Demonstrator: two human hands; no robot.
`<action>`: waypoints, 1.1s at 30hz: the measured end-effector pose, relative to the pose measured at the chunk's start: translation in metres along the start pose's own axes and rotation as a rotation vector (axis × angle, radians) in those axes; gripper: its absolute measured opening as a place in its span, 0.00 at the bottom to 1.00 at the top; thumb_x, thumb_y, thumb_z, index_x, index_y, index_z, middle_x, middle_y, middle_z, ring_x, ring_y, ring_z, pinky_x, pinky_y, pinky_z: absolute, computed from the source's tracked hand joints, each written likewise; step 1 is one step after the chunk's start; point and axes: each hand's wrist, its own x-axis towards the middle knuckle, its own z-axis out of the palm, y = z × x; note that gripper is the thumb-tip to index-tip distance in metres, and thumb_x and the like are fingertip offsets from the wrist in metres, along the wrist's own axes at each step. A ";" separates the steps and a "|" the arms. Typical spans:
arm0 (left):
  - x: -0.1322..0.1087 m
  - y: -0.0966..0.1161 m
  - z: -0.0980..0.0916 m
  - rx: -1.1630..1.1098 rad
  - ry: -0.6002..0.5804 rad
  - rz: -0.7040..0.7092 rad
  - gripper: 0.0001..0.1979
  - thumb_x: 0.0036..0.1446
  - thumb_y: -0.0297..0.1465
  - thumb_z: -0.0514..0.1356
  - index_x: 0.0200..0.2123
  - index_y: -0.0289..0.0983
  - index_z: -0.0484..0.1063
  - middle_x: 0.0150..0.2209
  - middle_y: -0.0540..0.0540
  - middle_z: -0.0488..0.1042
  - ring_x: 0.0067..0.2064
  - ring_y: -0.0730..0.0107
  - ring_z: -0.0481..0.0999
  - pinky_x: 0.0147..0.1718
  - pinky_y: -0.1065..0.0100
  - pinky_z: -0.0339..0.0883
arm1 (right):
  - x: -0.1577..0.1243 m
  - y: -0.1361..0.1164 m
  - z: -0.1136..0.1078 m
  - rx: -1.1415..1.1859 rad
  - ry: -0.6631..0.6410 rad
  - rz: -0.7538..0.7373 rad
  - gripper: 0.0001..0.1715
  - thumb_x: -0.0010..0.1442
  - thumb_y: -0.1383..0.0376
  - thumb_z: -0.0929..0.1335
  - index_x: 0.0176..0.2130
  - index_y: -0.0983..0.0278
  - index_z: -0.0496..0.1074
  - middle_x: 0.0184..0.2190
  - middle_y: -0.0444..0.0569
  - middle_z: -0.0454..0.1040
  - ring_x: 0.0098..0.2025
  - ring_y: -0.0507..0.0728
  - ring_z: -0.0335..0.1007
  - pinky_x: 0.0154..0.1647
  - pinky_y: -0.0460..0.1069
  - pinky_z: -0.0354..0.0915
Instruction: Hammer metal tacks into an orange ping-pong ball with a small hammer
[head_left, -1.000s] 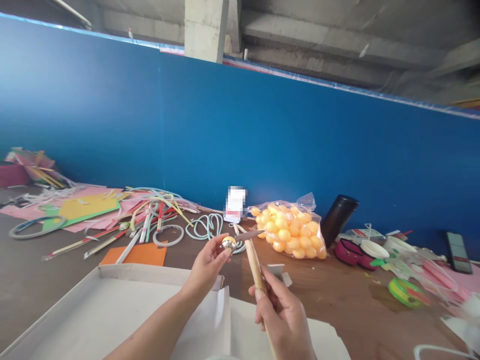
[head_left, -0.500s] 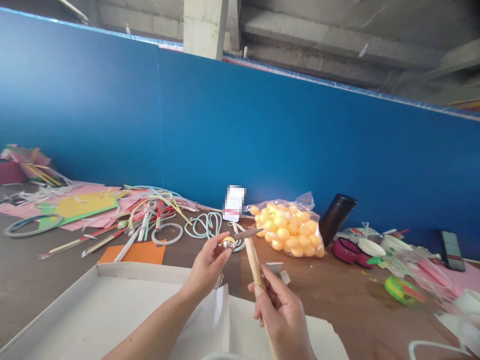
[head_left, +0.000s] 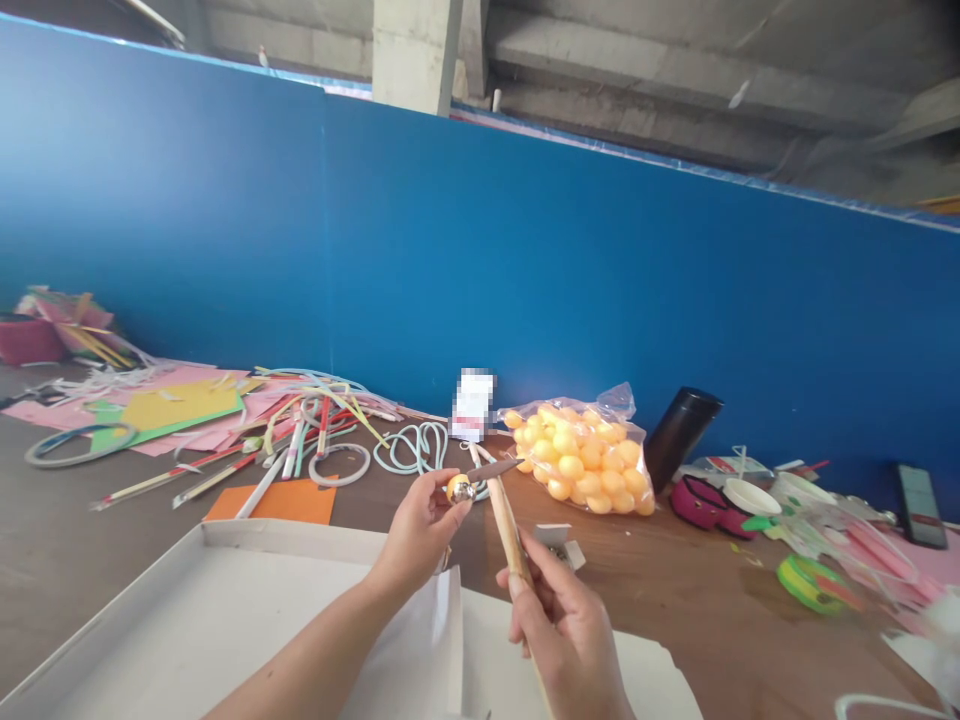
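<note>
Between the thumb and fingers of my left hand [head_left: 421, 525] is a small orange ball [head_left: 459, 489], its lower right side covered with shiny metal dots. My right hand [head_left: 559, 620] is wrapped round the wooden handle of a hammer [head_left: 507, 525]. The hammer's dark, pointed metal head lies just right of the ball; whether the two touch I cannot tell. Behind my right fingers sits a small open box [head_left: 555, 540] with tiny bits in it, partly hidden.
A white box lid [head_left: 300, 560] lies below my left forearm. Beyond my hands are a clear bag of orange balls [head_left: 577, 455], a black bottle [head_left: 684, 435] and coiled tubing [head_left: 412, 447]. Coloured paper [head_left: 176, 405] and strips lie left, a green tape roll [head_left: 814, 583] right. A blue partition [head_left: 525, 250] stands behind.
The ball has turned in my left fingers, so more orange shows on its left and the shiny part faces right. The hammer stays nearly where it was. The view has shifted slightly.
</note>
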 end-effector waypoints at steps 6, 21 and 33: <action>0.000 0.001 -0.002 0.099 0.058 0.084 0.18 0.49 0.34 0.60 0.45 0.40 0.69 0.43 0.44 0.70 0.42 0.63 0.72 0.43 0.63 0.65 | -0.001 -0.002 -0.002 -0.050 -0.019 -0.014 0.29 0.53 0.55 0.67 0.52 0.66 0.70 0.24 0.49 0.76 0.19 0.51 0.65 0.16 0.44 0.67; -0.002 0.003 -0.004 0.226 0.086 0.091 0.19 0.50 0.33 0.59 0.48 0.43 0.68 0.43 0.46 0.72 0.37 0.66 0.71 0.39 0.63 0.64 | 0.002 0.002 0.000 -0.156 -0.050 -0.076 0.26 0.54 0.56 0.66 0.49 0.66 0.72 0.21 0.48 0.75 0.17 0.51 0.63 0.16 0.44 0.65; -0.001 0.003 -0.005 0.291 0.124 0.124 0.18 0.50 0.34 0.59 0.46 0.44 0.71 0.42 0.47 0.71 0.33 0.67 0.70 0.36 0.65 0.64 | 0.003 -0.001 -0.001 -0.123 -0.012 -0.013 0.30 0.53 0.54 0.67 0.52 0.66 0.69 0.22 0.47 0.73 0.17 0.51 0.62 0.14 0.43 0.63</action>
